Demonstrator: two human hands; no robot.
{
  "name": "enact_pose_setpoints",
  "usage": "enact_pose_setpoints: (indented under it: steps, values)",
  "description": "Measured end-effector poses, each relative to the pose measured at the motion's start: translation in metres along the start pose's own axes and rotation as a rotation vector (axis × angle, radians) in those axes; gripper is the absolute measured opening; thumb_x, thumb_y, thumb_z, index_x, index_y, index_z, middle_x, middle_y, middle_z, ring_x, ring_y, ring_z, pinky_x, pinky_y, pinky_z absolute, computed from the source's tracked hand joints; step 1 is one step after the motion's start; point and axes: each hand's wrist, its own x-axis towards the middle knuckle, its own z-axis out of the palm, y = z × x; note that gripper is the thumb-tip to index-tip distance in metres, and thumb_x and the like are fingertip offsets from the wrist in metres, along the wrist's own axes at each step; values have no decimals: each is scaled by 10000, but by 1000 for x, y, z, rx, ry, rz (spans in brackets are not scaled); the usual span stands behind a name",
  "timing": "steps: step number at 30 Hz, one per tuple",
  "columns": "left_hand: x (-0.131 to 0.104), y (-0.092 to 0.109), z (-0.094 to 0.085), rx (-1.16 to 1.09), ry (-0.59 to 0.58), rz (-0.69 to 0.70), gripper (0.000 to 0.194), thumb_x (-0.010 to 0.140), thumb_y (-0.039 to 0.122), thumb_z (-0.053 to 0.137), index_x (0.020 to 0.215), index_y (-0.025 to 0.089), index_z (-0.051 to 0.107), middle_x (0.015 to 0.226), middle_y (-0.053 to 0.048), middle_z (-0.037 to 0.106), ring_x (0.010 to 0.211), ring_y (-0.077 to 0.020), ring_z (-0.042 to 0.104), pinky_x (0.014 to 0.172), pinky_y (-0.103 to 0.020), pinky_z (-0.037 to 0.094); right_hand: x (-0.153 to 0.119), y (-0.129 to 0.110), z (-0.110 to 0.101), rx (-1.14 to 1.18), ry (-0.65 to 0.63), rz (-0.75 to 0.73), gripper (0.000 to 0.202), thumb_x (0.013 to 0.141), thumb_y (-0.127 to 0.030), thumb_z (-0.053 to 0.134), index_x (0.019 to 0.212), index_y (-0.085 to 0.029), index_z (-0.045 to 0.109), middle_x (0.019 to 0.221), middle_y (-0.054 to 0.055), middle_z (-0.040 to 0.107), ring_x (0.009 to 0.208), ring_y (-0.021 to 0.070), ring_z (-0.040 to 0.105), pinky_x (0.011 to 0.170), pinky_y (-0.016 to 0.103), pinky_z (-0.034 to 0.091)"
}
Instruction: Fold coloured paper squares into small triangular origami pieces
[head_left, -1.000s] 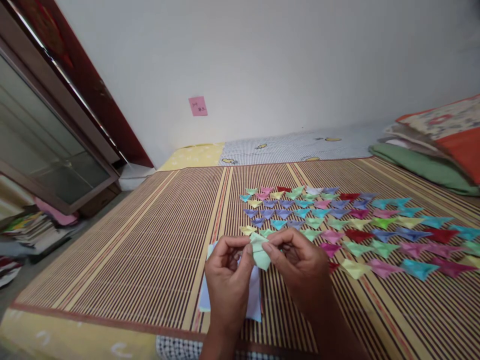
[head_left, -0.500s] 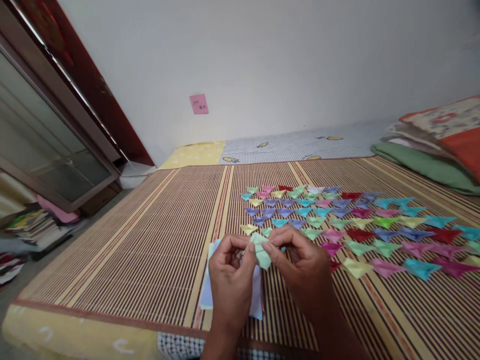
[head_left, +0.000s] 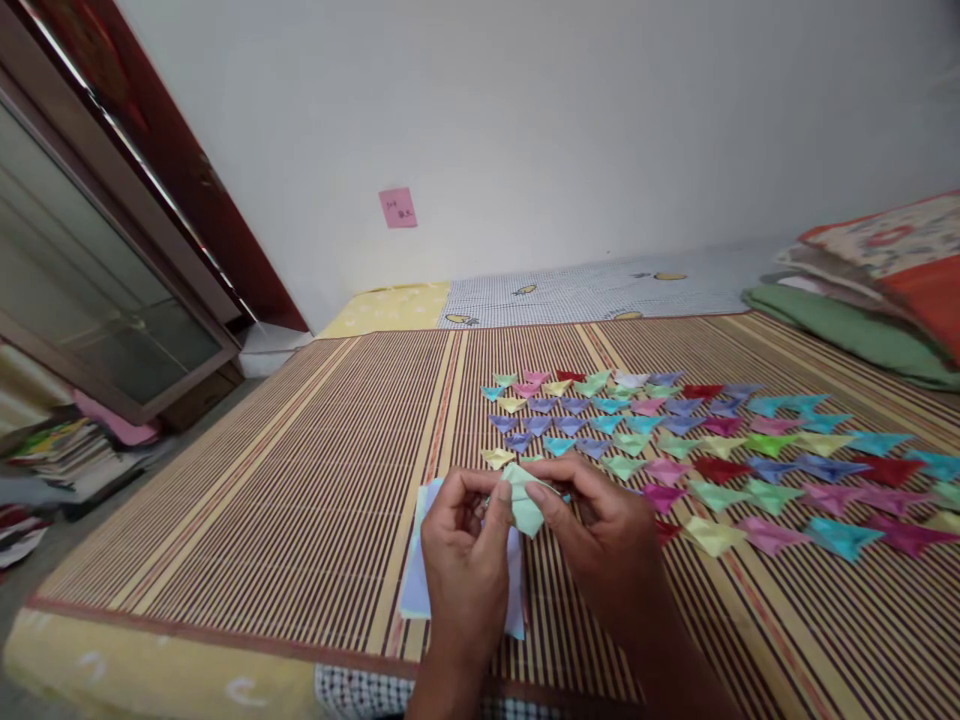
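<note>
Pinching green paper (head_left: 526, 516), both hands (head_left: 469, 565) (sheet stack (head_left: 416, 588) beneath).

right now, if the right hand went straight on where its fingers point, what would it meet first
Past the pale green folded paper that it pinches, the right hand would probably meet the left hand first, though depth is hard to judge.

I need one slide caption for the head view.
Left hand and right hand hold green paper near rows of folded shapes.
</note>
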Motion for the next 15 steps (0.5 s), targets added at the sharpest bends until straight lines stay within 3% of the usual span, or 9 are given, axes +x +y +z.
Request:
enact_pose_setpoints:
  steps: [4, 15]
  values:
    - [-1, 0, 2, -9, 16, 12, 175, 911, 315, 725, 819, 179, 665, 757, -7, 674, 685, -135, 644, 634, -221, 530, -1, 0, 0, -12, 17, 41, 116, 929, -255, 648, 995, -222, 738, 881, 32, 767, 778, 202, 712, 700, 339, 555]
    - [-3, 0, 2, 55, -26, 34, 98, 932, 269, 692, 873, 199, 656, 776, 2, 680, 711, -136, 657, 636, -216, 512, 1, 2, 0, 1, 4, -14, 124, 957, -233, 644, 841, -217, 683, 800, 3, 656, 761, 172, 629, 696, 307, 492]
